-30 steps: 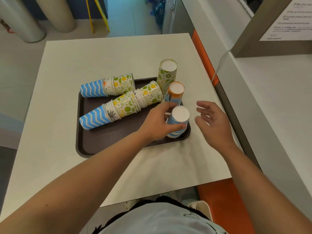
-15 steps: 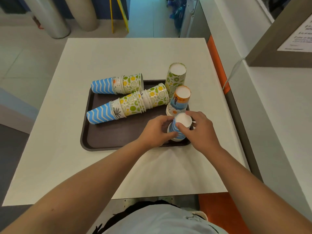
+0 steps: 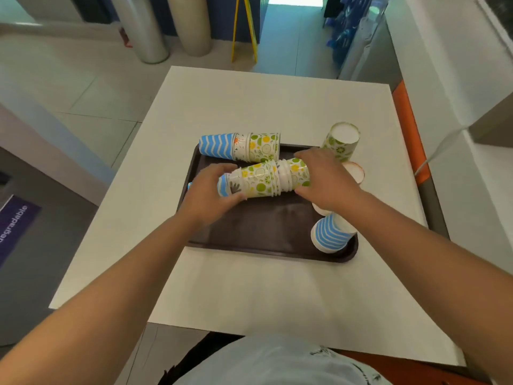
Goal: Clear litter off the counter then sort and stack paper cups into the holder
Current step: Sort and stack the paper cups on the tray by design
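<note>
A dark brown tray (image 3: pixel 258 232) lies on the white table (image 3: pixel 249 287). Both hands hold a sideways stack of nested paper cups (image 3: pixel 263 177) just above the tray: my left hand (image 3: pixel 206 194) grips its blue-striped end, my right hand (image 3: pixel 324 177) its fruit-patterned end. Behind it a second nested stack (image 3: pixel 240 146) lies on the tray's far edge. A blue-striped cup (image 3: pixel 331 233) stands upside down at the tray's near right corner. An upside-down fruit-patterned cup (image 3: pixel 341 140) stands at the far right, and an orange-rimmed cup (image 3: pixel 355 172) shows partly behind my right hand.
A white counter (image 3: pixel 472 162) with an orange edge strip runs along the right. Two pillars (image 3: pixel 144 26) and a yellow frame (image 3: pixel 244 29) stand on the floor beyond the table. A purple sign (image 3: pixel 14 229) sits low at the left.
Both hands left the blue-striped upside-down cup at the tray's near right corner and moved to the middle, where they took hold of the nearer lying stack. The camera shifted.
</note>
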The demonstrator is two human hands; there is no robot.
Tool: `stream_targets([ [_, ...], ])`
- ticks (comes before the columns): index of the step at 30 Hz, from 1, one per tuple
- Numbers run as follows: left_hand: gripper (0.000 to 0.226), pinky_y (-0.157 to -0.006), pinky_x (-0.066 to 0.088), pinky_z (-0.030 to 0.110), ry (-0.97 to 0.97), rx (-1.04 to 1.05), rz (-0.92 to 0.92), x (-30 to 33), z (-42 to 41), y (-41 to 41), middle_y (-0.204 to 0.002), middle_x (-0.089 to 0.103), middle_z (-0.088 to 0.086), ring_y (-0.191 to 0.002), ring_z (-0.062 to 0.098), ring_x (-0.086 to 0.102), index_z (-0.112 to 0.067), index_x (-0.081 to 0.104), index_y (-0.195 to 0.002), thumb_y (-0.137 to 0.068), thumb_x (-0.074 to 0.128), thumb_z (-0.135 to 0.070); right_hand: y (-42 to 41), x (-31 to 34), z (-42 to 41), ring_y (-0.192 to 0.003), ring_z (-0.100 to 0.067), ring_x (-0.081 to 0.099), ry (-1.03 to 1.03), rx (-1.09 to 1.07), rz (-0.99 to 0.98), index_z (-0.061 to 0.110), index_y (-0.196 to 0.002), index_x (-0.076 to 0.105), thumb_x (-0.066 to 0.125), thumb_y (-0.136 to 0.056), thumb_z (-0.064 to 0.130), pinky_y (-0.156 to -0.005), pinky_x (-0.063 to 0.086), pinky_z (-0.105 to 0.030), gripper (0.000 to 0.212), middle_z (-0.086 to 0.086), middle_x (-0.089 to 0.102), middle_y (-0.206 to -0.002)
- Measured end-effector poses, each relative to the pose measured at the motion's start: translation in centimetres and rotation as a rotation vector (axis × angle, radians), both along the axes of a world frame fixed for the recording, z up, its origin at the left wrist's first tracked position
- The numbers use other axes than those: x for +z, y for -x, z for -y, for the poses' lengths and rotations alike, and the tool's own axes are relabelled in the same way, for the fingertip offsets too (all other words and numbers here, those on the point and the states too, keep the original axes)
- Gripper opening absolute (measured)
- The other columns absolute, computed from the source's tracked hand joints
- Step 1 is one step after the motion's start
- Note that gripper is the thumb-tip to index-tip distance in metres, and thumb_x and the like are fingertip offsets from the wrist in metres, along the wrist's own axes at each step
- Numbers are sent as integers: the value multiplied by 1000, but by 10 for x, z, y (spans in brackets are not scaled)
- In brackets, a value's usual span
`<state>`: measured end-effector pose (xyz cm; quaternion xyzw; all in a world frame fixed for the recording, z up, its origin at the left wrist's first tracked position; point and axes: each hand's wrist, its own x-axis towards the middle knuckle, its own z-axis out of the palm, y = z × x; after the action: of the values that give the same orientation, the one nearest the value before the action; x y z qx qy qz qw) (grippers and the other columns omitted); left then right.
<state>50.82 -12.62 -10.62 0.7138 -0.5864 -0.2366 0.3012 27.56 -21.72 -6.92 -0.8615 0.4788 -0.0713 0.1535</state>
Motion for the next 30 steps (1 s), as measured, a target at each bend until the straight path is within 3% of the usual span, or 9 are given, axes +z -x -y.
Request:
stream_targets([
  [4,88,-107,34,30,-188,-65,105,-10,10,-42,-143,48,3,-135,21,42,-13,44,-143,-67,88,-27,-23,-27,31,-121,-30,41,57,59,-295,11,-135,45,71,-74,18,-98,38,-39,67,-11,50,-131],
  [7,95,-108,35,34,-283,-165,204,-18,16,-60,-144,47,9,-134,27,42,-12,41,-145,-64,89,-23,-32,-41,42,-119,-28,39,45,50,-403,11,-131,45,73,-71,13,-94,39,-38,66,-10,47,-129],
  [11,75,-102,40,36,-267,-214,274,-29,26,-74,-134,54,9,-122,27,49,-13,48,-138,-72,82,-25,-38,-51,50,-115,-28,40,46,14,-434,11,-129,47,75,-70,9,-91,39,-36,65,-10,47,-126],
  [14,71,-96,46,34,-249,-241,196,-33,33,-87,-128,58,3,-115,22,56,-17,51,-133,-69,81,-29,-39,-53,54,-112,-27,42,60,11,-418,11,-126,49,75,-71,11,-88,38,-35,61,-10,49,-122],
  [20,63,-88,54,32,-105,-203,-117,-9,37,-108,-112,60,-12,-100,9,62,-23,53,-114,-60,81,-38,-34,-57,47,-107,-27,49,25,-67,-216,15,-122,56,77,-69,22,-90,40,-36,57,-7,57,-117],
  [25,59,-81,56,26,150,-59,-342,33,42,-113,-107,64,-10,-95,7,66,-22,56,-112,-64,90,-28,-43,-39,22,-91,-19,60,-88,-165,97,17,-104,67,85,-53,25,-73,45,-33,55,1,65,-95],
  [27,61,-83,57,26,243,-22,-420,53,45,-108,-106,64,-10,-97,8,66,-19,55,-116,-66,91,-25,-50,-46,9,-95,-13,56,-137,-233,214,22,-112,64,88,-55,27,-76,41,-30,61,4,61,-102],
  [30,69,-89,54,28,365,-9,-500,77,51,-94,-109,65,-5,-102,8,64,-20,54,-119,-62,92,-28,-65,-63,-10,-99,-11,57,-199,-317,400,23,-117,63,90,-54,25,-85,46,-27,68,3,58,-106],
])
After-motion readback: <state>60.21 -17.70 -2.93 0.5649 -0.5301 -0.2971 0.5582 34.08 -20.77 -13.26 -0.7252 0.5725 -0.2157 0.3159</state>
